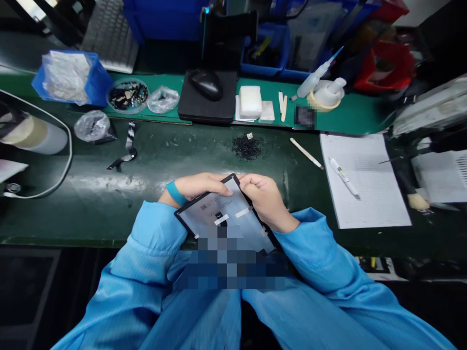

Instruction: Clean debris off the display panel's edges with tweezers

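A flat display panel (211, 206) with a black frame, a silvery back and strips of white tape is tilted in front of my body. My left hand (204, 187), with a blue band at the wrist, grips its upper left edge, thumb lying on the silvery face. Closed at the top right edge, my right hand (264, 199) has its fingers bent around the frame near the upper corner. The panel's lower part is blurred out by pixelation. Beyond it on the bench lies a heap of small black scraps (247, 147).
A lined paper sheet (368, 194) with a white pen (344, 178) lies at right, near a cream-coloured stick tool (306, 153). A black strap-like strip (128, 146) and a plastic bag (94, 126) are at left. Behind stand a mouse (206, 84), bottles and blue bins.
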`<action>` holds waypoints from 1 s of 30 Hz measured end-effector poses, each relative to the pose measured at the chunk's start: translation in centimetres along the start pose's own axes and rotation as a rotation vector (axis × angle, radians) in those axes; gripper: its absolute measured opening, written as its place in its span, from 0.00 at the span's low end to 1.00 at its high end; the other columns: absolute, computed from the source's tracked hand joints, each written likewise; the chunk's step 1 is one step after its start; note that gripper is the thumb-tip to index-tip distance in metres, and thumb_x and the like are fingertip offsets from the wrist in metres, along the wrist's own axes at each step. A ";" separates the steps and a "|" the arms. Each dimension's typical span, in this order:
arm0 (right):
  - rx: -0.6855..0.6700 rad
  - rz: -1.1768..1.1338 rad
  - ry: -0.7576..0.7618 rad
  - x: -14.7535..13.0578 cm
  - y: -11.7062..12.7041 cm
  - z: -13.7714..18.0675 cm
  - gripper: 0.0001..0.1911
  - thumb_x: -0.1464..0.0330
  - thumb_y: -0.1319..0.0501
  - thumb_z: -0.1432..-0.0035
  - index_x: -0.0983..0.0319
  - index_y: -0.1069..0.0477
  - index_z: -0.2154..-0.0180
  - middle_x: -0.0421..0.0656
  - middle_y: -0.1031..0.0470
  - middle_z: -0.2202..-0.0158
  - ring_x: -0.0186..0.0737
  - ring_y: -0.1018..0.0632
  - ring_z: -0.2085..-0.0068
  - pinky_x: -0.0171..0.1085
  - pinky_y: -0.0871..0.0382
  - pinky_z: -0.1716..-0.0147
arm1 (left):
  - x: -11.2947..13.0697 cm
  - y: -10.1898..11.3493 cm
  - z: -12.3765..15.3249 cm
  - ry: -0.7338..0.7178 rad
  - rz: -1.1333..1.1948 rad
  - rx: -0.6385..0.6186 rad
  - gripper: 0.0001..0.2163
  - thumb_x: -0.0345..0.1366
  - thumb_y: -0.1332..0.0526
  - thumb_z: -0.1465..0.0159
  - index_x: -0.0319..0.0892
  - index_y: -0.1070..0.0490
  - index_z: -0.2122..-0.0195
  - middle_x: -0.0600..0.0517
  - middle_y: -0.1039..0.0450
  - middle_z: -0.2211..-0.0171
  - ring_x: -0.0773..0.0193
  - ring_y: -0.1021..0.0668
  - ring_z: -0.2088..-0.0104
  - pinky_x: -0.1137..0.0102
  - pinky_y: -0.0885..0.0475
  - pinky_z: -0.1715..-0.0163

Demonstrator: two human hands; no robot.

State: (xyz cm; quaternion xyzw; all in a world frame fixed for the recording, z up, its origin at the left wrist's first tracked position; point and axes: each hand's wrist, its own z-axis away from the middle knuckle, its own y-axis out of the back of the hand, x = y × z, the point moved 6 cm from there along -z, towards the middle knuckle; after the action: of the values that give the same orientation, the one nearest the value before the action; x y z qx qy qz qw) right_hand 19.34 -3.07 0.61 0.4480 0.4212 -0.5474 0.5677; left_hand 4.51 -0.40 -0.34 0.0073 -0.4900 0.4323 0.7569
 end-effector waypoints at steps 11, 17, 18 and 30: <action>0.005 0.007 0.040 0.0 0.0 0.0 0.04 0.69 0.40 0.57 0.60 0.27 0.79 0.39 0.23 0.75 0.35 0.29 0.73 0.33 0.37 0.74 | 0.0 0.0 -0.3 -0.030 -0.021 -0.009 0.24 0.31 0.31 0.48 0.43 0.20 0.48 0.52 0.17 0.62 0.60 0.19 0.64 0.66 0.26 0.57; -0.002 0.034 0.048 -0.1 0.0 0.1 0.05 0.68 0.40 0.55 0.60 0.26 0.77 0.40 0.22 0.75 0.35 0.28 0.73 0.34 0.37 0.74 | 0.0 0.0 -0.4 -0.045 -0.016 -0.035 0.25 0.32 0.32 0.49 0.45 0.21 0.47 0.53 0.18 0.63 0.62 0.20 0.66 0.67 0.27 0.59; -0.003 0.037 0.045 -0.1 -0.1 0.1 0.05 0.68 0.40 0.55 0.60 0.27 0.78 0.40 0.22 0.74 0.36 0.28 0.73 0.34 0.37 0.74 | 0.0 0.0 -0.4 -0.048 -0.016 -0.034 0.25 0.32 0.31 0.49 0.45 0.20 0.47 0.53 0.18 0.63 0.62 0.20 0.66 0.67 0.27 0.59; -0.007 0.042 0.015 -0.1 -0.1 0.1 0.04 0.68 0.40 0.56 0.60 0.28 0.78 0.40 0.23 0.75 0.36 0.30 0.73 0.35 0.38 0.74 | 0.1 -0.1 -0.3 -0.061 -0.002 -0.016 0.24 0.33 0.31 0.50 0.45 0.19 0.49 0.52 0.17 0.63 0.60 0.19 0.65 0.67 0.26 0.61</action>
State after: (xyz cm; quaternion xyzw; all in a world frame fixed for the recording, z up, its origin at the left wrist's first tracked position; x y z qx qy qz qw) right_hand 19.26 -3.14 0.74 0.4589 0.4179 -0.5305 0.5773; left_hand 4.85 -0.25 -0.38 0.0148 -0.5163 0.4272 0.7421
